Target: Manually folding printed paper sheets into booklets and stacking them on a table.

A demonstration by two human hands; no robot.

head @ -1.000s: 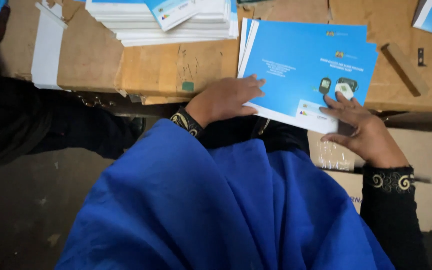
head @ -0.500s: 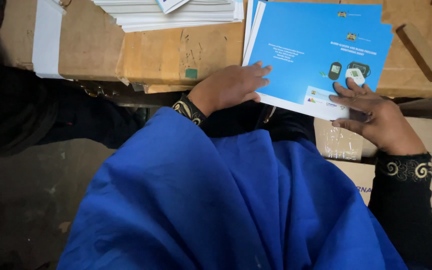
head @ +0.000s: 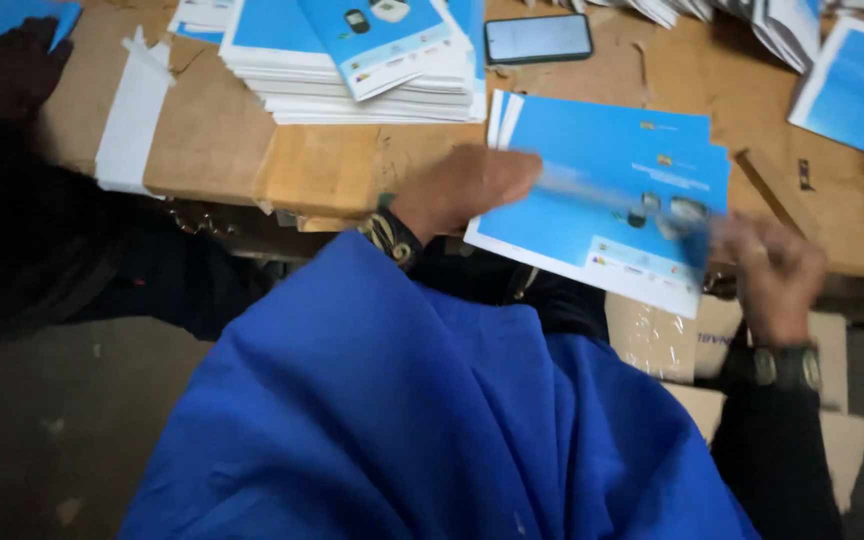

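Your left hand (head: 467, 185) lies flat on the blue leaflets (head: 607, 195) at the table's (head: 332, 170) near edge, gripping nothing; right hand (head: 767, 270) pinches their lower right corner, blurred; likely squaring sheets, next needs even edges

Motion blur smears the right hand (head: 774, 268) and the near corner of the blue printed booklets (head: 602, 205), hiding its grip, while the left hand (head: 464, 188) covers their left edge.
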